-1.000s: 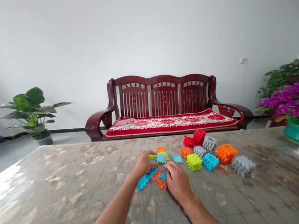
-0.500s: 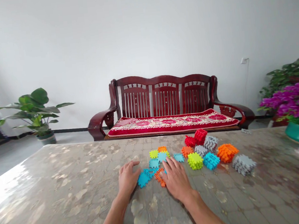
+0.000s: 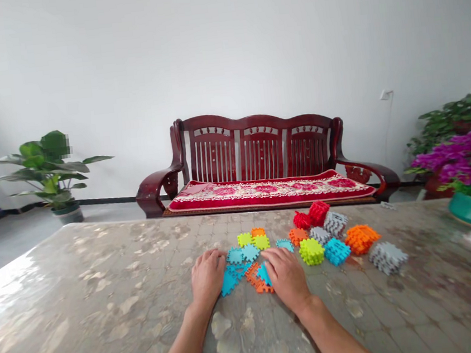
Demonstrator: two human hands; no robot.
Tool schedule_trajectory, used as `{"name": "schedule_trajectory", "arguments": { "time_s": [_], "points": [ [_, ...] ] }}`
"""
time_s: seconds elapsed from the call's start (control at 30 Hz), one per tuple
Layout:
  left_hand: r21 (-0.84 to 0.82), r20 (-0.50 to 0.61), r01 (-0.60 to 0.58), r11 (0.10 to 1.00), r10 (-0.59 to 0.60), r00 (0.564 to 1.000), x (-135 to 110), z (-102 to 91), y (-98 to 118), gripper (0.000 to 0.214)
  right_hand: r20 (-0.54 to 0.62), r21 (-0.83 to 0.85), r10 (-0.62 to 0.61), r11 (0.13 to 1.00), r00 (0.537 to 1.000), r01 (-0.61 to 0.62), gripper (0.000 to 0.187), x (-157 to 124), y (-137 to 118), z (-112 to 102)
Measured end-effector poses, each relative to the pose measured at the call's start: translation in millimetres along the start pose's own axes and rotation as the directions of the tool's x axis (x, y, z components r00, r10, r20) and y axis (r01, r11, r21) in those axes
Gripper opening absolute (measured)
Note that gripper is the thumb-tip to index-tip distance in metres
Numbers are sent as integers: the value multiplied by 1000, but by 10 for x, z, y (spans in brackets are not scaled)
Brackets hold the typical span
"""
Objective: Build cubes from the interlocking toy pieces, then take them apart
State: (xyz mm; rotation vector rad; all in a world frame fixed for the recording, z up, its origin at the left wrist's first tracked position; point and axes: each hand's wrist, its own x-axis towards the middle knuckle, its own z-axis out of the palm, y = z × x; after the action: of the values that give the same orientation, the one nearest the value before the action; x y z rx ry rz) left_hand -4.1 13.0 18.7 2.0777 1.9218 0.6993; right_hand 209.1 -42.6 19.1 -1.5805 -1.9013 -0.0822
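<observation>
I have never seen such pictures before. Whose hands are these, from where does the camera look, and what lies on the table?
There is no machine here: one camera on a person's head looks forward and down at that person's bare hands. The left hand is beside flat blue pieces; the right hand is by an orange piece. Whether either holds anything, I cannot tell. On the table, toothed pieces include a lime stack and a grey stack.
</observation>
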Motion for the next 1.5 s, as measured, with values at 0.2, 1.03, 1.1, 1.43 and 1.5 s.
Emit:
{"name": "schedule_trajectory", "arguments": {
  "time_s": [0.2, 1.03, 1.1, 1.43, 1.5],
  "points": [
    [-33, 7, -34, 999, 35, 999, 96, 2, -28, 30, -32, -34, 163, 986, 986, -164, 35, 125, 73, -9],
    [-63, -12, -57, 996, 56, 998, 115, 47, -78, 27, 255, -430, 325, 882, 911, -195, 33, 690, -106, 152],
    [-66, -10, -56, 996, 55, 998, 119, 53, -86, 27, 251, -397, 303, 899, 919, -188, 33, 652, -92, 132],
    [-41, -18, -69, 997, 68, 998, 117, 36, -76, 26, -103, -199, 154, 965, 983, -172, 42, 215, 410, -512],
    [-32, -16, -67, 997, 67, 998, 117, 33, -74, 27, -112, -255, 184, 944, 977, -207, 41, 178, 533, -679]
  ]
}}
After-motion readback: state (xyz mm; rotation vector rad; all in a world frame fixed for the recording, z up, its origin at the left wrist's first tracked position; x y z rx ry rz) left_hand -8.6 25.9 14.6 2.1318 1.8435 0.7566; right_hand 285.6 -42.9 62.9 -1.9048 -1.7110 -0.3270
